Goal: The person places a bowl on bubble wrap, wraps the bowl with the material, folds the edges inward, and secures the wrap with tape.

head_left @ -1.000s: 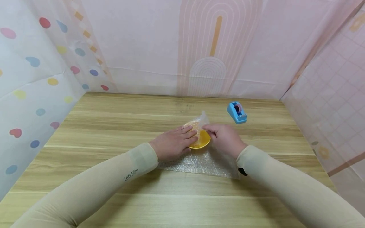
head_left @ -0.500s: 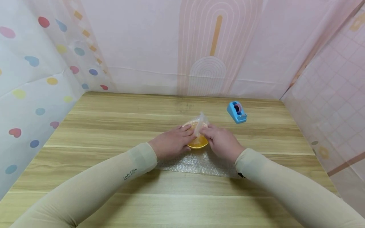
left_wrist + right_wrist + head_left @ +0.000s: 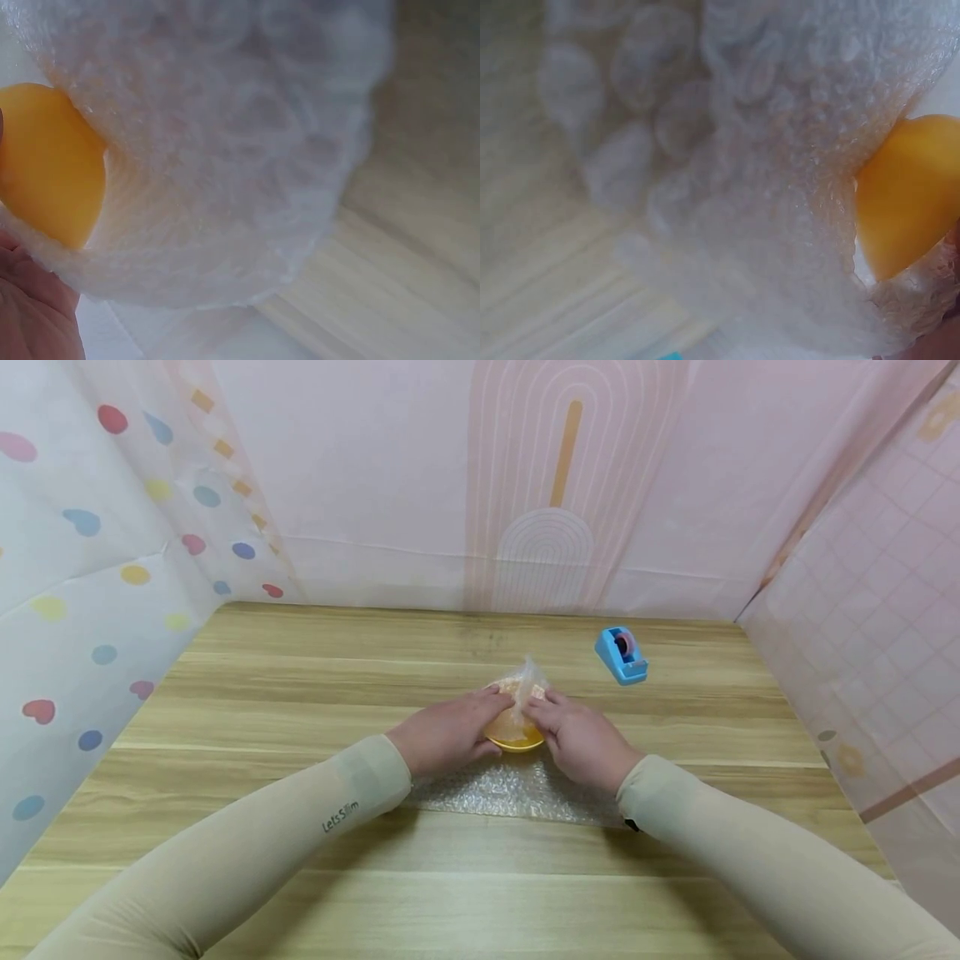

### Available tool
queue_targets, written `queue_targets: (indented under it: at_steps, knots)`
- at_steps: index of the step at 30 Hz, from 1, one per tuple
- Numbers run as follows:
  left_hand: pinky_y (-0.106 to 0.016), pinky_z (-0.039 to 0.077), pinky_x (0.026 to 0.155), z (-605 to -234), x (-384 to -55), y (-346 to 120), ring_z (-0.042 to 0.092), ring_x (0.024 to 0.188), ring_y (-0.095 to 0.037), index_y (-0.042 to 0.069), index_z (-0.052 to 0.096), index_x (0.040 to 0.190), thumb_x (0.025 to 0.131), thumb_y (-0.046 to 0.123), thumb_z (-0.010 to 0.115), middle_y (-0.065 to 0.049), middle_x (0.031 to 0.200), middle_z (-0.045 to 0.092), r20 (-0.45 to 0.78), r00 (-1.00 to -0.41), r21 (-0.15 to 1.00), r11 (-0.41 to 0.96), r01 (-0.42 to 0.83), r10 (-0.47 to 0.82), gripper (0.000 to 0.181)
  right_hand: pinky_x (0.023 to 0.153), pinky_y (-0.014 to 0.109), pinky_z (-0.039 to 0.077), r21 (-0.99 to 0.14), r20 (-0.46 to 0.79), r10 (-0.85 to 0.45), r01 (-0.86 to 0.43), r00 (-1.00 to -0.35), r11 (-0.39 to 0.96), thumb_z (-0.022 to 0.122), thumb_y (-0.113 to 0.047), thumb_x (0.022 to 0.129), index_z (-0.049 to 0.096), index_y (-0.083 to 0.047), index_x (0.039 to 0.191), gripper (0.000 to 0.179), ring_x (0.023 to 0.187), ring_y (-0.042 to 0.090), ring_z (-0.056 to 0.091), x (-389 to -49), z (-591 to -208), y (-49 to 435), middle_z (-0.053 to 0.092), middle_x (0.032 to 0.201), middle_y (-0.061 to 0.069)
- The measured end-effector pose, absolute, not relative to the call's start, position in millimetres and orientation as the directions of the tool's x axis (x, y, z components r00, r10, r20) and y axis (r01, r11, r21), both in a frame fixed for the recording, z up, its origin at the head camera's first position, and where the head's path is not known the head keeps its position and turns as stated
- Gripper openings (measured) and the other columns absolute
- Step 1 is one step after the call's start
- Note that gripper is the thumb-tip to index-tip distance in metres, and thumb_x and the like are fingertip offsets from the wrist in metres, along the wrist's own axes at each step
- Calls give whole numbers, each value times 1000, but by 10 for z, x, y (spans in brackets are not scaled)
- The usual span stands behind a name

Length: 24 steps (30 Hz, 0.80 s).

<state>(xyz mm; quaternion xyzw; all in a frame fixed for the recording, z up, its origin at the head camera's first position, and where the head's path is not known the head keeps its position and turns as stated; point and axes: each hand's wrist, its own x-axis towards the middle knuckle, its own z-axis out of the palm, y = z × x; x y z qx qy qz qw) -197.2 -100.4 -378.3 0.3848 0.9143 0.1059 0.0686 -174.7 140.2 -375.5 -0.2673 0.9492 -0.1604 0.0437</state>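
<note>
A yellow bowl [image 3: 519,746] sits on a sheet of bubble wrap [image 3: 517,789], and part of the wrap is folded over its top. My left hand [image 3: 446,731] presses the folded wrap on the bowl's left side with its fingers, the thumb by the near rim. Opposite it, the fingers of my right hand [image 3: 588,739] rest on the wrap at the right side. Between the hands, a loose corner of wrap sticks up. Both wrist views show the bowl's yellow surface [image 3: 56,169] through a gap in the wrap. My palms hide part of the bowl.
A blue tape dispenser [image 3: 622,656] with a pink roll stands behind the right hand. The wooden table [image 3: 337,647] reaches back to patterned cloth walls [image 3: 375,493], which also stand on the left and right.
My right hand has brought its edge of the wrap leftward over the bowl and now presses it down. My left fingers have drawn back slightly left. More of the bowl is covered.
</note>
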Motion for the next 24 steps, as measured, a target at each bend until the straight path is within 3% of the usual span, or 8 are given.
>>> queue_targets:
  at_steps: [10, 19, 24]
  knots:
    - [-47, 29, 131, -3807, -1961, -1000, 20, 163, -30, 19, 23, 169, 110, 45, 51, -3, 176, 19, -104, -624, 19, 629, 777, 774, 70, 129, 54, 31, -357, -17, -560, -518, -828, 777, 49, -17, 108, 52, -7, 154, 47, 159, 35, 32, -1737, -3744, 1428, 45, 164, 7]
    - [-44, 26, 133, -3788, -1937, -987, 27, 161, -32, 18, 36, 165, 111, 44, 47, -1, 173, 30, -103, -600, -64, 596, 800, 794, 61, 132, 53, 26, -400, -73, -570, -499, -819, 769, 49, -18, 104, 47, -7, 158, 55, 163, 32, 22, -1726, -3738, 1462, 39, 168, 7]
    - [-44, 27, 133, -3772, -1918, -965, 28, 161, -32, 19, 39, 164, 112, 44, 46, 0, 172, 33, -117, -608, -78, 603, 794, 785, 59, 133, 54, 23, -492, -81, -581, -474, -810, 730, 44, -14, 103, 45, -8, 159, 56, 164, 31, 18, -1727, -3732, 1553, 35, 170, 5]
